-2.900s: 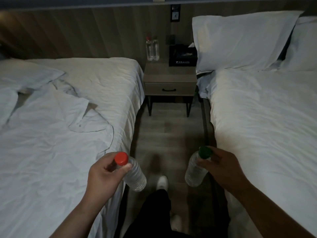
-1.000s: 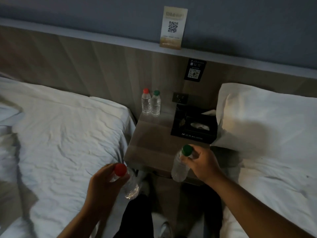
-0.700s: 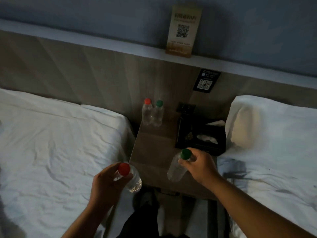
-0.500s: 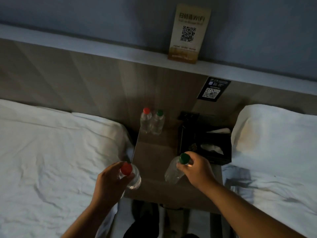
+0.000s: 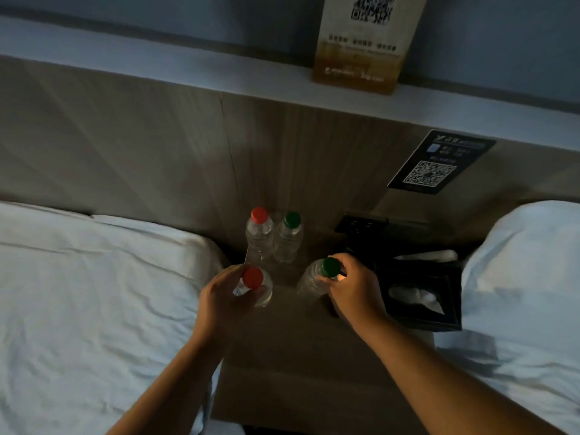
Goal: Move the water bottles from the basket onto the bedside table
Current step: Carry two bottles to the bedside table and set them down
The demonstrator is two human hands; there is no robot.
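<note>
While left hand (image 5: 219, 304) clasps the red-capped bottle (image 5: 254, 278), right hand (image 5: 354, 293) pinches the green-capped bottle (image 5: 310, 281).

2 red-capped water bottles (image 5: 259, 241) (image 5: 253, 277), 2 green-capped water bottles (image 5: 287, 243) (image 5: 309, 281), 2 hands (image 5: 219, 306) (image 5: 356, 295), 1 tissue box (image 5: 408, 309)

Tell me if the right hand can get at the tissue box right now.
Probably in reach: the tissue box sits just beside the right hand, nothing between. But its fingers grip the green-capped bottle, so not freely.
</note>
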